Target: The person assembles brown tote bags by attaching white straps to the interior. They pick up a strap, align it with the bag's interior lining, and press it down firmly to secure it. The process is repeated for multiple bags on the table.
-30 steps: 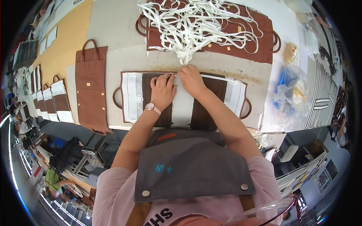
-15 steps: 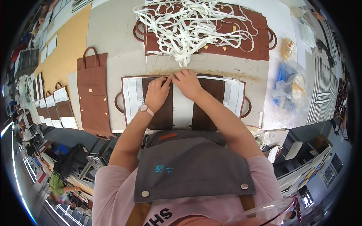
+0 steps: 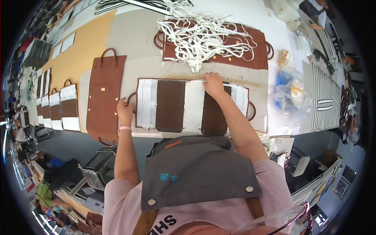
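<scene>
In front of me lies a brown bag panel (image 3: 171, 105) with its inner side up, showing white lining strips, two dark brown pieces and a handle at each short side. My right hand (image 3: 214, 85) rests at its far edge, fingers bent and pressed together over the border. My left hand (image 3: 125, 111) is off to the left, fingers slightly parted, between the panel's left handle (image 3: 132, 102) and the right edge of a flat brown bag piece (image 3: 103, 96). That piece carries small gold-coloured tabs and has handles at both ends. Nothing shows in the left hand.
A tangle of white tape (image 3: 199, 41) covers another brown bag piece (image 3: 256, 55) beyond. Several partly lined pieces (image 3: 69, 105) lie far left. To the right are a clear plastic bag (image 3: 291, 90) with blue and white contents, and rows of pale strips (image 3: 325, 94).
My left hand has left the panel's far edge and moved left and nearer, beside the brown bag piece. My right hand stays at the far edge. The whole view has shifted slightly.
</scene>
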`<action>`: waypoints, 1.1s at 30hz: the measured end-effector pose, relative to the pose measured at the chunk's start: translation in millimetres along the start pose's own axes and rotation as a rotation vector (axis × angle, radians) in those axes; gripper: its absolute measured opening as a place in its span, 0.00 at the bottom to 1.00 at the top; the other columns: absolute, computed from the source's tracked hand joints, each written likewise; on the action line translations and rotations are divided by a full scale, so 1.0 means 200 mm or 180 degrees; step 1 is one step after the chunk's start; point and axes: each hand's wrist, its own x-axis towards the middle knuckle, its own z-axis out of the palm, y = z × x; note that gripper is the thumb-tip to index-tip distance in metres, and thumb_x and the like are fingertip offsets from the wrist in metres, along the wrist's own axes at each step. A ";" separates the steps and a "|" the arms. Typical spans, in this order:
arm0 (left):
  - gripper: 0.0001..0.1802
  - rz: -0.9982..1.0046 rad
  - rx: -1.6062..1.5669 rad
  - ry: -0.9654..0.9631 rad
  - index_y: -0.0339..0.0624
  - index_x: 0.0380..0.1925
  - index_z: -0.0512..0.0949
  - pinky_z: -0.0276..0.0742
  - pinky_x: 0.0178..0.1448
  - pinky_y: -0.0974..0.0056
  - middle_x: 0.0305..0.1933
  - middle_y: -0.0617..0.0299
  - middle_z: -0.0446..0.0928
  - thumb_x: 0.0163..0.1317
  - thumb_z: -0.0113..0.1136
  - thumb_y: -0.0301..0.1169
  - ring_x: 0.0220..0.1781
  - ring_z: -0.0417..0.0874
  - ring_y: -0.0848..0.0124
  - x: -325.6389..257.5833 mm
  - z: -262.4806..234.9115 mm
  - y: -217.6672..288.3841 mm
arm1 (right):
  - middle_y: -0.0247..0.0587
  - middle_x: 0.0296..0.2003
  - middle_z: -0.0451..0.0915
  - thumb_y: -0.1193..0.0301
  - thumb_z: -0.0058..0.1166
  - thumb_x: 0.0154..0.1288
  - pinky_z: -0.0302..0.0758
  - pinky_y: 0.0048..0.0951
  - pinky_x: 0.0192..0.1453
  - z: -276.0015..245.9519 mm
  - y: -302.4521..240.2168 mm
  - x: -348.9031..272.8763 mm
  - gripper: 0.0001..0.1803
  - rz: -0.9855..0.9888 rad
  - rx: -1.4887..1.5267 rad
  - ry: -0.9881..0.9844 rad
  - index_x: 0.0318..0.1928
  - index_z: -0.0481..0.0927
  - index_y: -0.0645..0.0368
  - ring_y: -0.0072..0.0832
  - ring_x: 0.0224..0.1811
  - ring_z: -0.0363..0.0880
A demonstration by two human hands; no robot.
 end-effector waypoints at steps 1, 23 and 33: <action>0.18 -0.0136 -0.0252 -0.0144 0.38 0.51 0.78 0.76 0.55 0.52 0.46 0.47 0.79 0.60 0.63 0.27 0.49 0.80 0.52 0.03 0.01 -0.08 | 0.43 0.44 0.79 0.69 0.63 0.58 0.69 0.49 0.57 -0.01 -0.04 0.01 0.12 0.0003 -0.0090 -0.0048 0.43 0.80 0.56 0.45 0.52 0.75; 0.26 0.1996 0.0362 -0.0490 0.39 0.59 0.74 0.58 0.75 0.44 0.65 0.46 0.69 0.57 0.60 0.23 0.70 0.66 0.47 -0.35 0.16 0.59 | 0.44 0.39 0.75 0.76 0.59 0.55 0.70 0.45 0.52 0.21 -0.23 -0.18 0.06 -0.0675 0.0376 0.0467 0.35 0.78 0.58 0.44 0.47 0.73; 0.29 0.2425 0.0691 -0.0537 0.52 0.66 0.71 0.57 0.73 0.42 0.61 0.51 0.69 0.64 0.61 0.38 0.65 0.68 0.56 -0.33 0.48 0.71 | 0.43 0.38 0.75 0.77 0.58 0.52 0.70 0.44 0.54 0.21 -0.22 -0.10 0.08 -0.1079 0.0592 0.0736 0.36 0.80 0.59 0.44 0.46 0.73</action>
